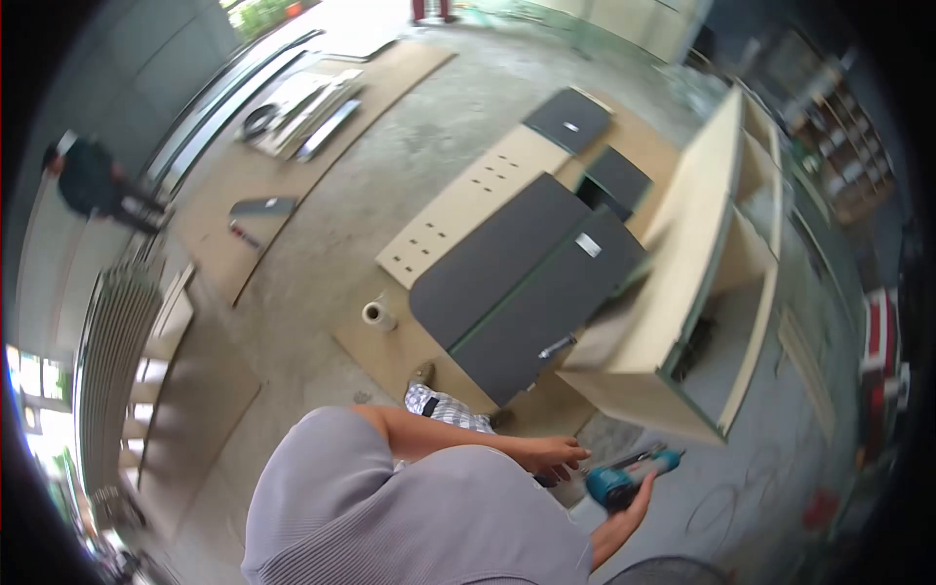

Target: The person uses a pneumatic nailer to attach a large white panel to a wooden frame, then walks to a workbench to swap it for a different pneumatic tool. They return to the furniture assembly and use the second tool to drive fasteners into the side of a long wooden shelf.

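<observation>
In my right hand [632, 515] is a teal power drill [611, 482], low at the right of the view and slightly blurred. My left hand [551, 455] hovers just left of the drill, its fingers apart and loosely bent, with no held thing visible. Beyond both hands stands a pale wooden cabinet frame [639, 400] with dark edges. Dark grey panels [531, 292] lie side by side to its left. A small metal tool [558, 346] rests on the nearer panel.
A roll of wrap [378, 316] stands on brown board near my foot. A pale panel with holes [478, 185] lies farther off. Stacked panels [117, 370] lean at the left, where another person [93, 180] stands. Shelving [843, 146] is at the far right.
</observation>
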Demonstrator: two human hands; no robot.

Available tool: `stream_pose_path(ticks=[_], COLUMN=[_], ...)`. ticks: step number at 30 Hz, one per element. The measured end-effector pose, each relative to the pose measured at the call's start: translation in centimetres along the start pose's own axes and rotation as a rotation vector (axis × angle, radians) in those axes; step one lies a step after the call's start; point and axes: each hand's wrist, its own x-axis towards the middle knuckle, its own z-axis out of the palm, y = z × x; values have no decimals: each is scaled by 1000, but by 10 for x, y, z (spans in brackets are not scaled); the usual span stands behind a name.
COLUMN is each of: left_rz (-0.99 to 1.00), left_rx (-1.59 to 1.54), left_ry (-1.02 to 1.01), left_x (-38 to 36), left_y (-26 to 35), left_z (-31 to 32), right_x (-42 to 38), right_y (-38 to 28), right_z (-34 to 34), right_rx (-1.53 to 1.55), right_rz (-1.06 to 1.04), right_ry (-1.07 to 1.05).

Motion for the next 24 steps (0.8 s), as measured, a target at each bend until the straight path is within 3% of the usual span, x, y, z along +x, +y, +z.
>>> stream_pose_path(ticks=[3,5,12,24], left_rz=[240,287,433,402], left_rx=[233,250,360,427], left_ry=[109,117,158,87], left_x=[9,-3,-19,-83], left_y=[-6,5,23,17], left_z=[-15,-18,-22,-63], right_x=[-26,-44,-9,-74], right_y=[11,12,34,57], right_z=[28,63,88,142], right_rx=[-30,-18,-15,-65], right_rz=[193,210,310,342], right_ry=[-71,-67,-227,-231])
